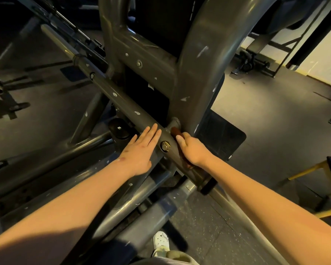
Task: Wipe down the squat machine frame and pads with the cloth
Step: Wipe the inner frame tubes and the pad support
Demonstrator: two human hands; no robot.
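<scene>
At the joint where a diagonal tube [111, 93] of the grey frame [147, 60] meets a broad upright [196, 73], both hands are on the metal. Left hand [139, 150]: released, fingers straight and together, lying flat on top of the tube, just left of a large hex bolt [165, 146]. Right hand [192, 148]: grasping a reddish-brown cloth [177, 131], thumb laid along it, remaining fingers wrapped out of sight. The cloth is bunched and pressed against the right side of the tube, its end touching the foot of the upright; another part shows below the wrist. White chips mark the paint in many spots. A black textured plate [221, 138] lies just right of the upright. One white shoe [161, 243] stands on the speckled floor [266, 134].
</scene>
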